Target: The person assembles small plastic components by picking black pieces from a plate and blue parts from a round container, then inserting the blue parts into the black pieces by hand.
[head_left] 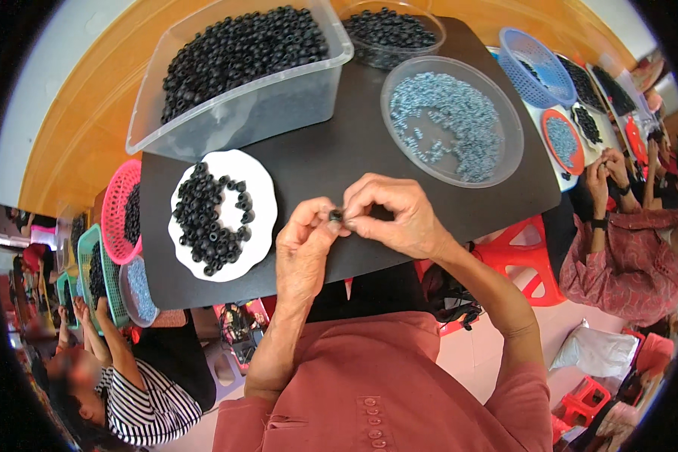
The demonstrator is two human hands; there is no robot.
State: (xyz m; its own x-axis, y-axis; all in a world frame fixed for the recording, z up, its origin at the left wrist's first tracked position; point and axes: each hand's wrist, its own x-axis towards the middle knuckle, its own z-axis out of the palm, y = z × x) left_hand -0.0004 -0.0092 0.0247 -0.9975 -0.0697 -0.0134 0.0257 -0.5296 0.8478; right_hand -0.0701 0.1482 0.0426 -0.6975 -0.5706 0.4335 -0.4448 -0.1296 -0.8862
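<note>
Over the near edge of the dark table, my left hand (303, 245) pinches a small black round part (336, 215) with a hole in its end between thumb and fingertips. My right hand (399, 218) meets it there, thumb and forefinger pressed together against the part; whatever they hold is too small or hidden to name. To the left of my hands, a white scalloped plate (258, 203) carries many loose black parts (200, 207) of the same kind. Beyond my right hand stands a clear round dish (511, 128) of tiny light-blue pieces (471, 124).
A large clear bin (279, 113) of black parts fills the far left of the table (316, 162). Behind it sits a clear bowl (384, 59) of more. Pink (117, 207) and blue baskets (539, 71) flank the table. Other people work at both sides; a red stool (523, 260) stands at right.
</note>
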